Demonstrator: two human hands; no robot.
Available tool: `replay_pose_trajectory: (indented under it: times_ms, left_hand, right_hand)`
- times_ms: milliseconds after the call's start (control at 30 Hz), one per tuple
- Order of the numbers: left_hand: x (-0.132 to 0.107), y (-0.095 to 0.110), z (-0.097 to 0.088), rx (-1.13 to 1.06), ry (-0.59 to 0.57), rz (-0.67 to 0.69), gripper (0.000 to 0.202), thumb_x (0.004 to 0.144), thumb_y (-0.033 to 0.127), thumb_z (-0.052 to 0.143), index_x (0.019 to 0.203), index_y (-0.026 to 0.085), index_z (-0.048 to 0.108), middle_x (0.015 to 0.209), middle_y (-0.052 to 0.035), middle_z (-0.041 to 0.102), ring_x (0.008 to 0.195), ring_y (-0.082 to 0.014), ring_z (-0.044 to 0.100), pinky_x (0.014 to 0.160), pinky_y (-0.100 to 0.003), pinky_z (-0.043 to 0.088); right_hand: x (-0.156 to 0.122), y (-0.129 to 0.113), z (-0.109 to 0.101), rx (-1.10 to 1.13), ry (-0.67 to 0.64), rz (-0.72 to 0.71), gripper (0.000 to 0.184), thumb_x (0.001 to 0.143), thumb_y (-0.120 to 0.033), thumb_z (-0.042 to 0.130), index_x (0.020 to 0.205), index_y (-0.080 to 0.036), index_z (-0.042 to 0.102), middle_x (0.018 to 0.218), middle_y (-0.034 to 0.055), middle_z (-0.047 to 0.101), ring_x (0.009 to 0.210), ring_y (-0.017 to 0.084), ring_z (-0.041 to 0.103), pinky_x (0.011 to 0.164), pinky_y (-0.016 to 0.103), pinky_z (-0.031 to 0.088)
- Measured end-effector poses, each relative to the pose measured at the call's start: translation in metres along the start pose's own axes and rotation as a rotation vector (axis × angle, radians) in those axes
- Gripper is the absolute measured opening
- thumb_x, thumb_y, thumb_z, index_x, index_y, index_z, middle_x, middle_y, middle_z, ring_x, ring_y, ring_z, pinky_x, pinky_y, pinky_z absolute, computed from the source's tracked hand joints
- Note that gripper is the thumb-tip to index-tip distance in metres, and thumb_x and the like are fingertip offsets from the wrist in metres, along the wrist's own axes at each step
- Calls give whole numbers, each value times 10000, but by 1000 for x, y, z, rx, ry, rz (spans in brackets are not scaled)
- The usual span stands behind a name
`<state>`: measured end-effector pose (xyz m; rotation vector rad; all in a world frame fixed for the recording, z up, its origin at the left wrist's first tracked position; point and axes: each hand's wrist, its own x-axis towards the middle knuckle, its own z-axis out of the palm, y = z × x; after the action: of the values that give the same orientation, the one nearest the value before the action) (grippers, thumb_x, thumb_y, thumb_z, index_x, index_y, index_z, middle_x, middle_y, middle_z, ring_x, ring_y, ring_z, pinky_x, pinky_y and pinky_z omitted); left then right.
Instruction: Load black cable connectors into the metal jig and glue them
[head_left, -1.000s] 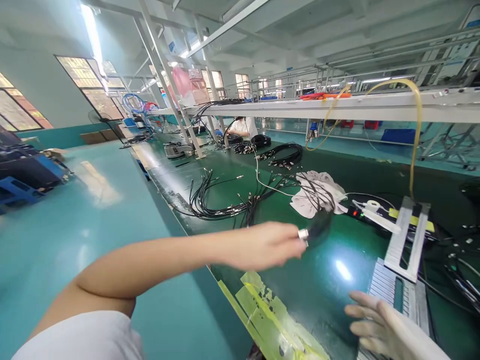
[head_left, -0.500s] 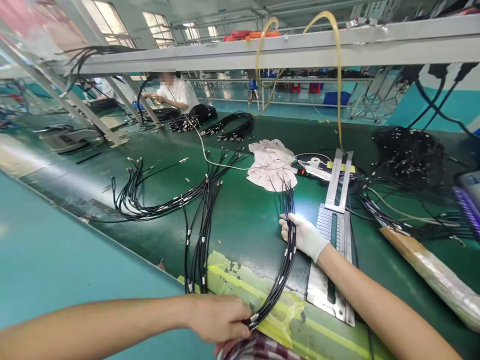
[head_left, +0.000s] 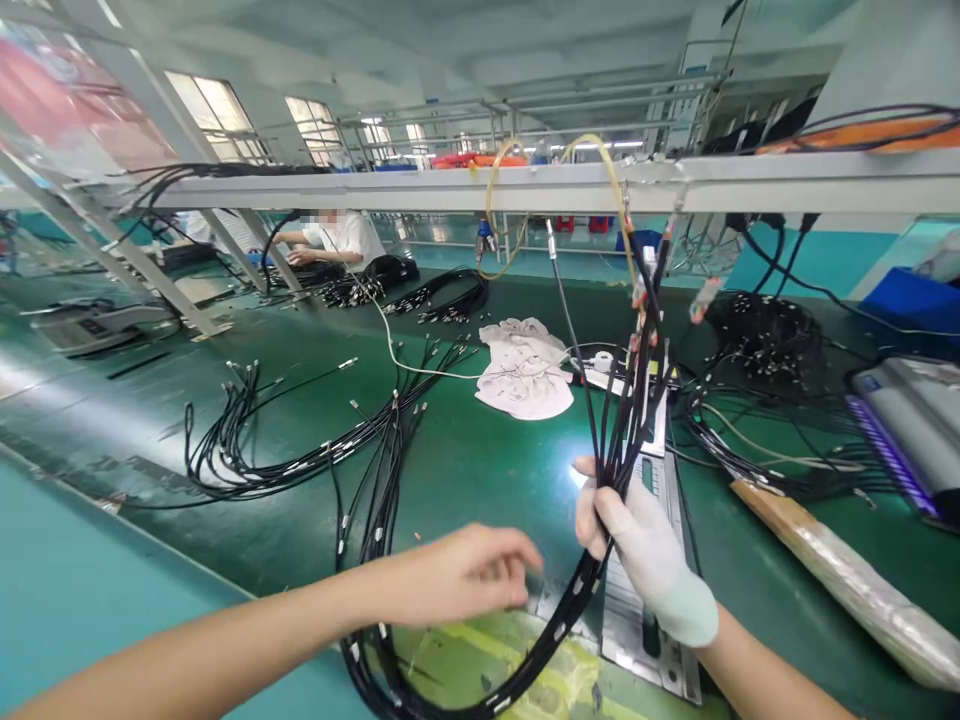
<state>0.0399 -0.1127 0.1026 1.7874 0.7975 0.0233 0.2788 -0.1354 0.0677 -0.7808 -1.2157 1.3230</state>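
My right hand (head_left: 637, 545), in a white glove, is closed around a bundle of black cables (head_left: 626, 400). The bundle's connector ends stand up above the hand, toward the overhead rail. Below the hand it hangs in a loop past the green table's (head_left: 480, 460) front edge. My bare left hand (head_left: 465, 575) hovers just left of the bundle above that loop. Its fingers are loosely curled and apart, with nothing visibly in them.
More black cables (head_left: 300, 450) lie fanned across the table on the left. Behind the bundle sit a white cloth (head_left: 525, 375) and a ribbed metal fixture (head_left: 660, 480). A long wrapped piece (head_left: 847, 580) and a grey device (head_left: 907, 420) lie at right. A co-worker (head_left: 337, 235) sits far back.
My right hand has lifted the cable bundle off the table so its ends point up. My left hand has let go of the lower end and moved up toward the right hand.
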Motion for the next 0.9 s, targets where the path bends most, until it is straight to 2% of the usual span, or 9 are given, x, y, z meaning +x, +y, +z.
replay_pose_trajectory:
  times_ms: [100,233,367,467,567,667,767,833,900]
  left_hand:
    - [17,37,-29,-142,239,203,481,901,398,651,1311,187,516,1137,-102,653,1003,-190,621,899,-340,498]
    - [33,72,-50,-301,417,415,569,862,355,718,1340,198,451,1173,-111,618,995,-189,632,885,-339,502]
    - [44,91,-55,-372,496,530,432,926,385,633,1272,166,497,1025,-86,660,891,-177,664,760,-284,517]
    - [51,97,-57,-351,518,550,299,961,403,568,1070,125,583,871,-58,666,703,-135,656,657,-250,501]
    - [59,98,-54,-299,535,536,287,943,399,591,903,115,583,774,-44,658,620,-111,619,611,-231,491]
    - [62,90,-48,-275,500,503,308,929,420,600,891,115,590,710,-34,643,599,-99,583,588,-210,465]
    - [51,60,-43,-179,456,395,363,958,461,521,993,114,623,779,-50,664,638,-106,584,610,-218,457]
    - [32,27,-42,25,496,175,378,959,487,495,1009,143,643,828,-44,680,688,-117,595,651,-226,456]
    - [2,-14,-45,276,617,-140,368,932,519,519,918,180,660,799,-17,673,712,-132,592,665,-230,432]
  right_hand:
    - [-4,2,-3,-59,-20,0,350,1031,-430,445,1294,-206,501,754,-10,604,556,98,512,554,261,419]
    - [-4,2,-7,-103,-42,30,384,1026,-458,437,1300,-194,488,785,3,622,587,111,546,587,273,438]
    - [-5,-2,-11,-135,-67,62,424,1018,-477,442,1319,-184,491,822,25,642,631,134,577,639,298,456]
    - [-5,-6,-11,-147,-80,42,427,1013,-471,457,1334,-193,500,927,52,656,720,153,609,732,323,480]
    - [-2,-6,-8,-104,-85,56,420,1007,-459,479,1344,-209,493,1037,69,639,830,176,626,810,350,490]
    - [0,-5,-3,-27,-49,146,422,990,-472,513,1326,-218,497,863,27,607,664,143,565,637,306,455]
    - [-4,-14,-3,75,46,235,344,963,-457,561,1226,-234,559,626,-42,417,489,89,336,482,264,276]
    - [-8,-27,-10,161,146,234,255,950,-422,572,1137,-251,598,615,-36,346,495,95,271,464,284,237]
    - [-11,-38,-25,212,243,154,183,942,-405,549,1053,-275,615,619,-23,295,496,111,236,441,323,231]
